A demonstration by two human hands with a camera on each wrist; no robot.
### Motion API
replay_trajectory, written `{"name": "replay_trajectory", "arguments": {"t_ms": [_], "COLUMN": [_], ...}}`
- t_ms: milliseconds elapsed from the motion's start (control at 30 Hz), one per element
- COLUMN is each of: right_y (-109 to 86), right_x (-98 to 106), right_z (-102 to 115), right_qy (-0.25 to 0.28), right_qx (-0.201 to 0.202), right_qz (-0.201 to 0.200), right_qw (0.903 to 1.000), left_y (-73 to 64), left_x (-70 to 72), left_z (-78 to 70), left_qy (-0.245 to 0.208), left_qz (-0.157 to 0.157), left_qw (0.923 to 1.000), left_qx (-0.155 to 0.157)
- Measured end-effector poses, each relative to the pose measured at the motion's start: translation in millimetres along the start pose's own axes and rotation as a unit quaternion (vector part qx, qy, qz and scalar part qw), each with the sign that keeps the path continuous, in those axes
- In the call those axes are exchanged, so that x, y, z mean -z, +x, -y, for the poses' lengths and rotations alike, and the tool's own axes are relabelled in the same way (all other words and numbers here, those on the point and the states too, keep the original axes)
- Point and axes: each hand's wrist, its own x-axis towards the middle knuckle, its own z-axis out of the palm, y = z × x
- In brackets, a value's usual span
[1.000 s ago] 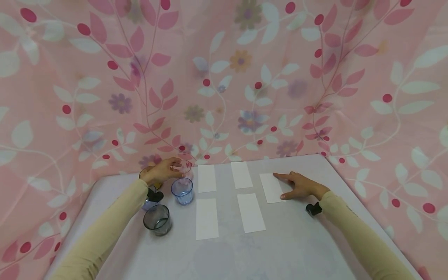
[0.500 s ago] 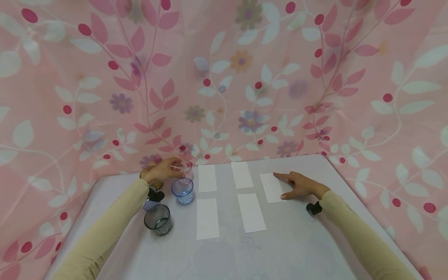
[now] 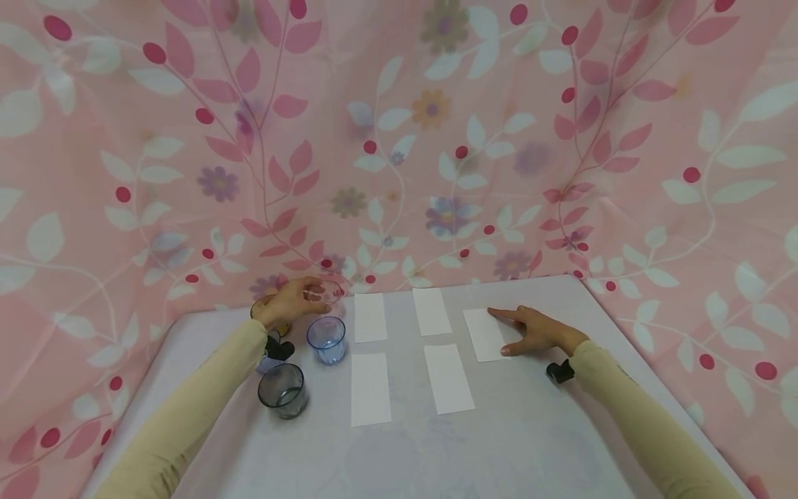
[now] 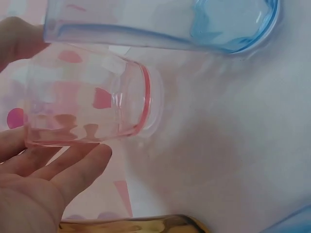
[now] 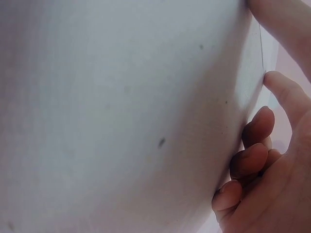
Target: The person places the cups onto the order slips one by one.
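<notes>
My left hand (image 3: pixel 291 303) grips a clear pink-tinted cup (image 4: pixel 87 104) at the back left of the table, thumb on one side and fingers along the other. Near it stand a blue cup (image 3: pixel 327 339), an amber cup (image 4: pixel 131 225) partly behind the hand, another bluish cup (image 3: pixel 267 364) half hidden by the wrist, and a dark grey cup (image 3: pixel 283 391). At the right, my right hand (image 3: pixel 536 329) rests at a white card (image 3: pixel 483 336), its index finger at the far edge and thumb at the near corner. The other right fingers are curled under.
Several more white cards lie flat in the middle, among them a back left card (image 3: pixel 370 317) and a front card (image 3: pixel 449 380). A pale cloth covers the table (image 3: pixel 399 457). Behind it hangs a pink floral curtain (image 3: pixel 399 208).
The left hand has risen very slightly with the pink cup. The right hand and the cards keep their places, apart from a small shift of the head view.
</notes>
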Motion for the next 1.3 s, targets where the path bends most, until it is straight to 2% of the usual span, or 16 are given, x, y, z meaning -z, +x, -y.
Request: {"name": "replay_trajectory", "arguments": {"t_ms": [167, 367, 567, 733, 833, 1067, 1200, 1300], "right_y": [-0.4, -0.2, 0.4, 0.4, 0.2, 0.2, -0.4, -0.7], "right_x": [-1, -3, -3, -3, -2, 0, 0, 0], "right_z": [1, 0, 0, 0, 0, 1, 1, 1], "right_qy": [0.004, 0.011, 0.01, 0.006, 0.005, 0.004, 0.005, 0.005], "right_qx": [-0.004, -0.005, -0.007, -0.008, -0.004, -0.002, -0.002, -0.002], "right_qz": [0.002, 0.002, 0.001, -0.002, -0.003, -0.001, -0.003, -0.003], "right_qw": [1.0, 0.9999, 0.9999, 0.9999, 1.0, 1.0, 1.0, 1.0], "left_y": [-0.5, 0.2, 1.5, 2.8, 3.0, 1.2, 0.6, 1.4], "left_x": [1.4, 0.5, 2.1, 3.8, 3.7, -0.2, -6.4, -11.6], "left_z": [-1.6, -6.8, -13.1, -18.2, -21.4, -34.6, -44.0, -49.3], "left_qy": [-0.001, -0.006, -0.05, -0.076, -0.096, -0.136, -0.174, -0.194], "left_qz": [-0.021, -0.081, -0.131, -0.16, -0.162, -0.141, -0.138, -0.136], "left_qw": [0.9995, 0.9962, 0.9884, 0.9816, 0.9789, 0.9769, 0.9714, 0.9672], "left_qx": [-0.023, -0.031, -0.057, -0.071, -0.08, -0.086, -0.082, -0.091]}}
